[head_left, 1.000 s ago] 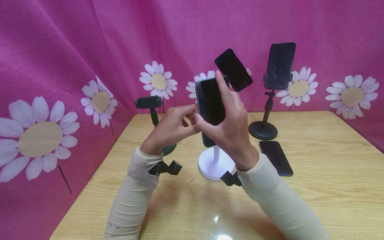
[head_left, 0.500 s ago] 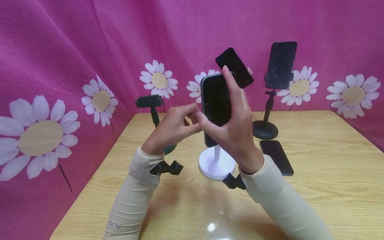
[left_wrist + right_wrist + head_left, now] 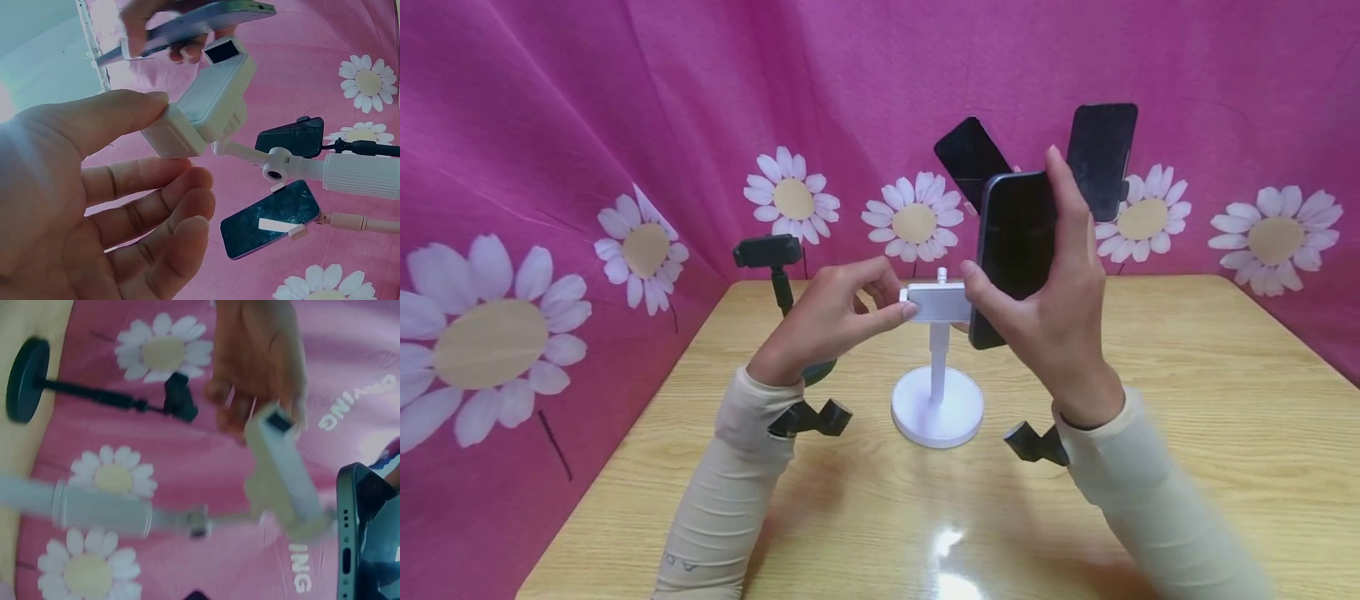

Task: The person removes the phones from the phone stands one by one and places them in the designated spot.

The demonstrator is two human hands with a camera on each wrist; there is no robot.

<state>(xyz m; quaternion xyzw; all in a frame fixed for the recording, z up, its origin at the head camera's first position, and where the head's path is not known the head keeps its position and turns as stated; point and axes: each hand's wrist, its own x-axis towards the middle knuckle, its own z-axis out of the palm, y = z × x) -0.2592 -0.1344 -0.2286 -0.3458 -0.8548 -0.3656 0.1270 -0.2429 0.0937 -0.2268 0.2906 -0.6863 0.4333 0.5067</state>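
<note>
My left hand (image 3: 831,321) pinches the left end of the clamp (image 3: 934,305) on a white phone stand, thumb in front and fingertips behind. In the left wrist view the thumb and index finger grip the clamp's end block (image 3: 175,132), while the other fingers curl loosely below. My right hand (image 3: 1052,317) holds a black-screened phone (image 3: 1011,237) upright, thumb at its left edge and index finger along the upper right. The phone stands just right of the clamp, overlapping its right end in the head view. The stand's round white base (image 3: 937,412) rests on the table.
A dark green phone stand (image 3: 767,250) with a bare clamp stands behind my left hand. Farther back, two phones sit in holders, one tilted (image 3: 967,158) and one near upright (image 3: 1101,158). A pink flowered cloth (image 3: 865,83) backs the wooden table (image 3: 1210,400).
My right hand has drawn the phone rightward off the front of the white stand, uncovering its clamp. My left hand has stayed in nearly the same place.
</note>
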